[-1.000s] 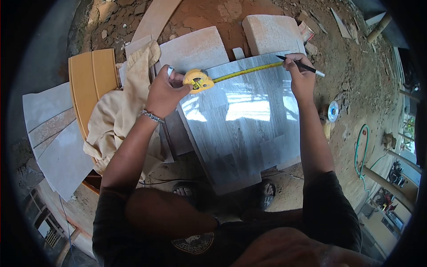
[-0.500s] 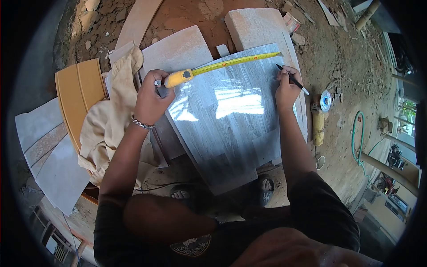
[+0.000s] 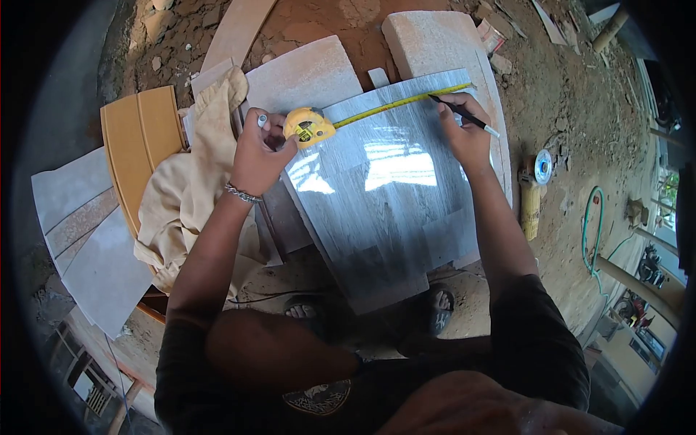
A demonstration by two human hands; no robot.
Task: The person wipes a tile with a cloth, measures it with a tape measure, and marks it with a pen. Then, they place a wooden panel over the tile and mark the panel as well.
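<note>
A glossy grey wood-patterned tile (image 3: 370, 210) lies in front of me. Across its far part runs the yellow blade of a tape measure (image 3: 309, 127), its end at the tile's far right corner. My left hand (image 3: 263, 148) grips the yellow case at the tile's left edge; a small whitish pen cap (image 3: 262, 120) shows between its fingers. Closed round a black pen (image 3: 467, 116), my right hand (image 3: 465, 138) rests over the tile's right side, with the pen's tip at the blade.
An angle grinder (image 3: 531, 196) lies on the dirt at the right, near a green hose (image 3: 592, 225). Left of the tile are a beige cloth (image 3: 181, 196), orange-brown panels (image 3: 141, 134) and grey tile pieces (image 3: 87, 217). Pale slabs (image 3: 304, 80) lie beyond the tile.
The tape case has turned so its labelled side faces up. The pen tip has moved left from near the tile's right edge onto the blade. The whole view has shifted slightly.
</note>
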